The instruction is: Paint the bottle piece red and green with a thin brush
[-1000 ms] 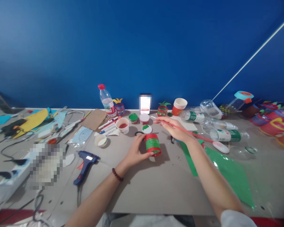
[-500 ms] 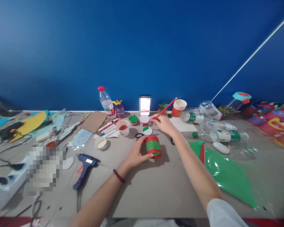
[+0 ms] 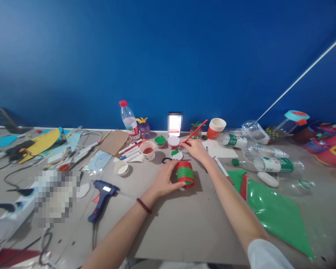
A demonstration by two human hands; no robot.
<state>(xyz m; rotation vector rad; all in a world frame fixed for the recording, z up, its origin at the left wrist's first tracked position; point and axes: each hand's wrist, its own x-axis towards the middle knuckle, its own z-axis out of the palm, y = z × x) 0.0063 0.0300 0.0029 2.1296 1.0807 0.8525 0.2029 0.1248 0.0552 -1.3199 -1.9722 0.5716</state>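
My left hand (image 3: 164,180) is closed around the side of a small cup (image 3: 185,172) painted green in the middle with red bands at its ends; the cup lies tilted on the table. A thin red paintbrush (image 3: 198,130) is pinched in my right hand (image 3: 195,149), its handle slanting up to the right. The brush's bristles are hidden by my fingers, close to a white paint jar (image 3: 174,142). Just in front of that jar lies a white lid (image 3: 177,157) smeared with green paint. An open green paint jar (image 3: 160,140) stands to the left.
A paper cup of reddish liquid (image 3: 148,149), markers (image 3: 128,152), scissors (image 3: 167,160) and a blue glue gun (image 3: 103,198) lie leftward. A phone (image 3: 174,125) leans on the wall. Rightward are stacked paper cups (image 3: 216,127), plastic bottles (image 3: 274,164) and green sheets (image 3: 277,213).
The view has turned slightly left, so everything sits further right. The brush handle leans a little lower. Both hands keep their holds, and the cup is tilted much as before.
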